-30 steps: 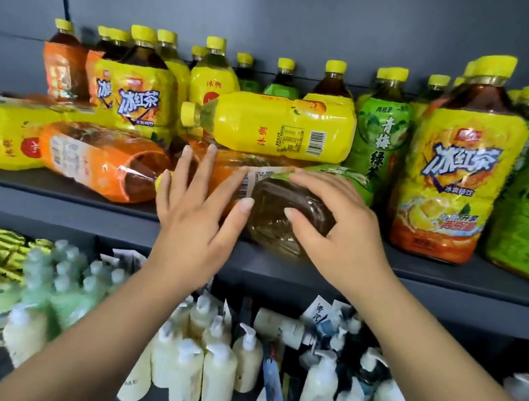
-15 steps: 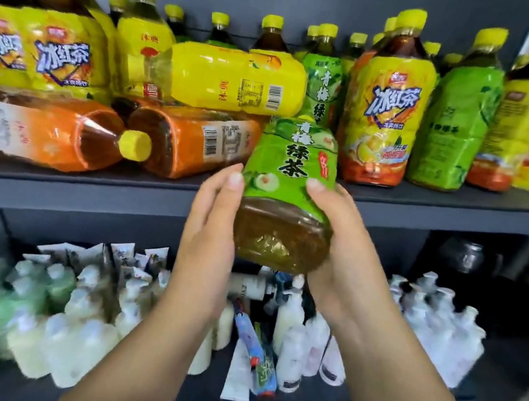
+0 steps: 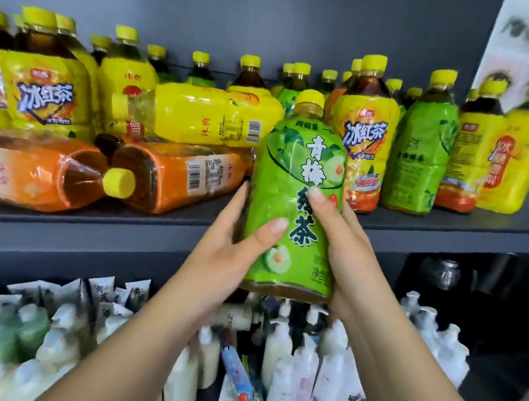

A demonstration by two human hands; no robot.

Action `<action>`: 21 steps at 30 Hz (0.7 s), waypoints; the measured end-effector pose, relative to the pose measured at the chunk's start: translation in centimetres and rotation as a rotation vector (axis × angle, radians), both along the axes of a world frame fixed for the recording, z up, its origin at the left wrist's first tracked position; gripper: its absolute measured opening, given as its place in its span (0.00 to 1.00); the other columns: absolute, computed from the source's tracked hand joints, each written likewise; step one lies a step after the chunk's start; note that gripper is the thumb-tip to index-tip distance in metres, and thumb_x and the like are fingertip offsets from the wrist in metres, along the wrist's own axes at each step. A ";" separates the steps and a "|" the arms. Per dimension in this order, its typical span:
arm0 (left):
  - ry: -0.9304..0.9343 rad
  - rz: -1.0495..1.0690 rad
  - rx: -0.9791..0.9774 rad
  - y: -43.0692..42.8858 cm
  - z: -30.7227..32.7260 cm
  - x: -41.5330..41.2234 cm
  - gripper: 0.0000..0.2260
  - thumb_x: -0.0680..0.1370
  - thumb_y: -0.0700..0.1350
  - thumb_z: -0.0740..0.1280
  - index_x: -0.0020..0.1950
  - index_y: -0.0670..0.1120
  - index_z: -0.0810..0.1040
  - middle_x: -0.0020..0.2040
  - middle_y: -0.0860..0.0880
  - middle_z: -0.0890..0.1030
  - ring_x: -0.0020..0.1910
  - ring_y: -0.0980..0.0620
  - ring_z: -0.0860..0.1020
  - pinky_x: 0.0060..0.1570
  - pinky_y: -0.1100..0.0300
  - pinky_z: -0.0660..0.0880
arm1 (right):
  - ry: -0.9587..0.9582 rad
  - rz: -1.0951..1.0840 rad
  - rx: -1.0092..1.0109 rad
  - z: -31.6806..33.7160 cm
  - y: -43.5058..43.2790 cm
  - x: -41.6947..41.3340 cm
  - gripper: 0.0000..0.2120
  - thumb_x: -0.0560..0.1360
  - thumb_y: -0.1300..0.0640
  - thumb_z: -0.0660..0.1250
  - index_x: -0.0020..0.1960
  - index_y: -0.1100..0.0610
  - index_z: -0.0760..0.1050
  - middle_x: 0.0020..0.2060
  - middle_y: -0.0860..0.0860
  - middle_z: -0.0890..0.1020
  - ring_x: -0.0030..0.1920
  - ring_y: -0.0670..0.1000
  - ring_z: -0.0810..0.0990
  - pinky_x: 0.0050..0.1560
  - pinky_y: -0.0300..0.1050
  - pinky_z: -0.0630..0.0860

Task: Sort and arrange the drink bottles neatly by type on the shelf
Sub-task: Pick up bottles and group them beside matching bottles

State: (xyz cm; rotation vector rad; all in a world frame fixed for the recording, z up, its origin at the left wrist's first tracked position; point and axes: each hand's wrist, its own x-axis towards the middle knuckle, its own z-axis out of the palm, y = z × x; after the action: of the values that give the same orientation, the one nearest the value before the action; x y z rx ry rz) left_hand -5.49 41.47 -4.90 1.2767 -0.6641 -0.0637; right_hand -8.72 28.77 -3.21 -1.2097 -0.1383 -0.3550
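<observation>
I hold a green-labelled tea bottle (image 3: pixel 296 184) with a yellow cap upright in front of the shelf edge. My left hand (image 3: pixel 230 257) grips its left side, thumb across the label. My right hand (image 3: pixel 347 258) grips its right side and base. On the grey shelf (image 3: pixel 459 227) stand yellow-labelled bottles (image 3: pixel 361 146) and another green bottle (image 3: pixel 416 162) to the right. To the left two orange bottles (image 3: pixel 169 178) lie on their sides with a yellow bottle (image 3: pixel 213 119) lying across them.
More upright yellow bottles (image 3: pixel 42 85) crowd the shelf's left part, with others in a back row. The lower shelf holds white pump bottles (image 3: pixel 301 376) and tubes (image 3: pixel 123 296). A bare strip of shelf shows in front of the right-hand bottles.
The green bottle was pulled out from lying on the shelf and turned upright in both hands. The view has swung to the right along the shelf.
</observation>
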 end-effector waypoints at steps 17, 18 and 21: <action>-0.245 0.120 0.340 -0.8 4.7 9.4 0.35 0.67 0.49 0.73 0.72 0.52 0.63 0.68 0.55 0.71 0.67 0.59 0.69 0.66 0.59 0.68 | -0.277 -0.191 -0.365 3.5 -3.5 9.8 0.35 0.63 0.50 0.74 0.64 0.39 0.59 0.66 0.46 0.70 0.64 0.46 0.71 0.66 0.51 0.70; -0.238 0.119 0.348 -1.0 4.2 9.6 0.34 0.67 0.50 0.72 0.71 0.53 0.63 0.68 0.57 0.71 0.67 0.59 0.69 0.65 0.60 0.68 | -0.274 -0.175 -0.360 3.0 -3.7 10.0 0.34 0.65 0.53 0.74 0.63 0.38 0.59 0.64 0.44 0.70 0.63 0.44 0.72 0.64 0.48 0.71; -0.233 0.124 0.326 -1.5 3.5 9.9 0.37 0.66 0.47 0.70 0.73 0.52 0.59 0.69 0.58 0.69 0.67 0.62 0.68 0.62 0.67 0.69 | -0.269 -0.149 -0.351 2.2 -4.1 10.3 0.31 0.70 0.58 0.70 0.62 0.37 0.58 0.59 0.40 0.70 0.57 0.37 0.72 0.56 0.37 0.72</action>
State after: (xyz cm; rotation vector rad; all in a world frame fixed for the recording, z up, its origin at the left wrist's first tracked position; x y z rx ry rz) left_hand 4.37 39.97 -1.40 1.6541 -0.7942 0.0832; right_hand 1.59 24.65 -0.97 -1.5187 -0.3552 -0.6440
